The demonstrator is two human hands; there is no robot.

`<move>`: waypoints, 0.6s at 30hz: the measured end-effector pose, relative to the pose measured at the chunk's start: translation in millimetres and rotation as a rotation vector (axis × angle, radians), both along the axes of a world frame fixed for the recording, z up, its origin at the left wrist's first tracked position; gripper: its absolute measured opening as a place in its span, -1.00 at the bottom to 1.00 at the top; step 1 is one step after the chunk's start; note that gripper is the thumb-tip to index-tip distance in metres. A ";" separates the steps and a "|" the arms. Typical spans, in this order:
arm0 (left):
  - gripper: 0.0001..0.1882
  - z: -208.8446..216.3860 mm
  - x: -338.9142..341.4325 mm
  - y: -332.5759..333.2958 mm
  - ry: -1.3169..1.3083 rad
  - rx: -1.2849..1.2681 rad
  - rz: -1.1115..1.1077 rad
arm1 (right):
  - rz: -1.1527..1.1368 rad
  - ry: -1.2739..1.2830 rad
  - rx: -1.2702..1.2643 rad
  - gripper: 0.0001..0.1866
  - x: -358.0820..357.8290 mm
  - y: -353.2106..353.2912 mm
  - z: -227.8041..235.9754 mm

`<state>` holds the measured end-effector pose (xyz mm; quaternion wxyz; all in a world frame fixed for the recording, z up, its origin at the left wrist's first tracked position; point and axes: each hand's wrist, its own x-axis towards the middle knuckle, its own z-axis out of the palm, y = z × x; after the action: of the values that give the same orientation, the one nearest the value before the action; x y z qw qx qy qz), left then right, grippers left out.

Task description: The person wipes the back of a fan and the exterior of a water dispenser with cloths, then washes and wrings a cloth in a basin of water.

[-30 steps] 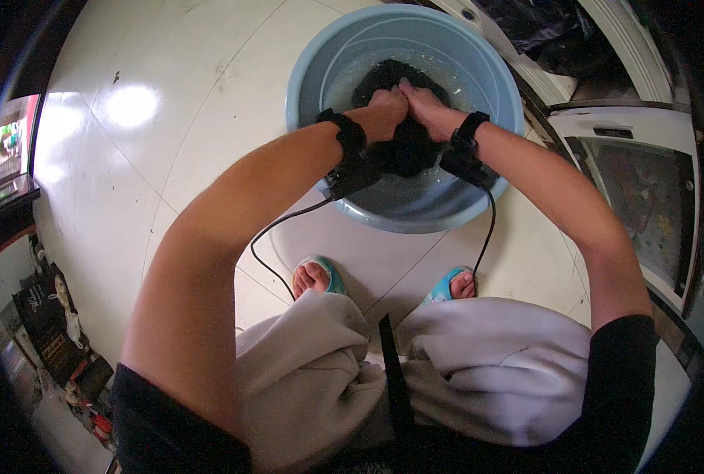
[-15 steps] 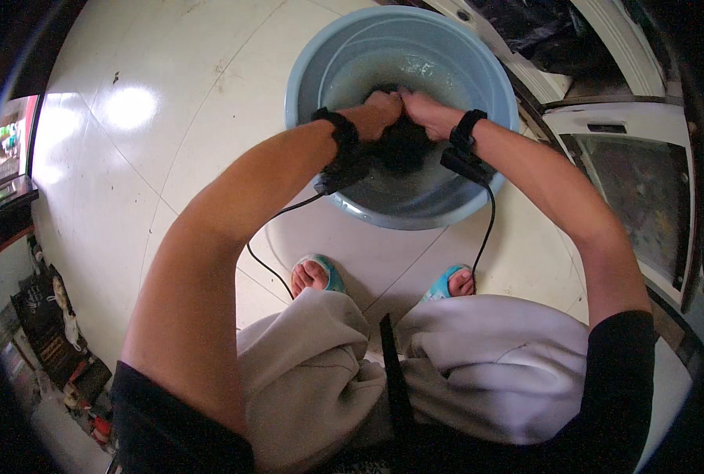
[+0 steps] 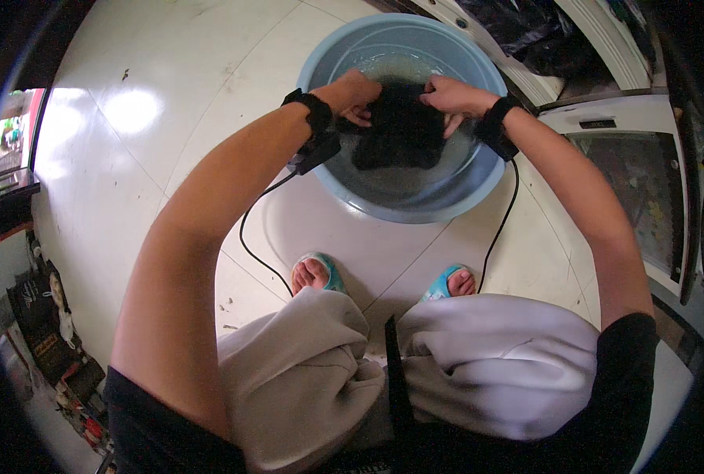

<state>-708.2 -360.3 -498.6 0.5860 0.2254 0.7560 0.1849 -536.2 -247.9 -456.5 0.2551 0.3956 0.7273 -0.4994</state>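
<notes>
A black cloth [image 3: 402,126] is spread between my two hands over a blue plastic basin [image 3: 415,213] that holds greyish water. Its lower part hangs into or lies on the water; I cannot tell what kind of garment it is. My left hand [image 3: 353,96] pinches the cloth's upper left edge. On the opposite side my right hand [image 3: 453,99] grips the upper right edge, some fingers hanging loose below. Each wrist wears a black strap with a small black box and a cable.
Pale floor tiles [image 3: 202,95] surround the basin. My feet in blue slippers [image 3: 324,272] stand just on the near side. To the right is a white cabinet [image 3: 628,118] with a dark panel, and black plastic [image 3: 534,35] lies beyond it. Assorted items [image 3: 60,340] line the lower left.
My hands were close together over the bunched cloth. They have moved apart, left and right, and the black cloth is now stretched wide between them.
</notes>
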 end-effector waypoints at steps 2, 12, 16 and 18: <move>-0.50 2.4 4.5 -8.2 0.077 0.031 -0.037 | -0.046 0.054 -0.123 -0.59 5.5 2.8 2.5; -0.56 -24.2 -9.9 7.9 0.698 0.408 -0.642 | 0.442 0.472 0.677 -0.51 -6.4 -8.8 -25.3; -0.65 -39.6 -4.5 7.0 0.586 0.496 -0.763 | 0.690 0.299 0.546 -0.64 -8.5 2.1 -30.1; -0.70 -26.0 -3.8 7.0 0.617 0.333 -0.763 | 0.695 0.062 0.205 -0.73 -8.6 1.2 -4.1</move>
<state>-712.0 -353.3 -524.6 0.3176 0.6193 0.7181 0.0009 -544.8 -246.7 -460.6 0.3467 0.1329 0.8720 -0.3189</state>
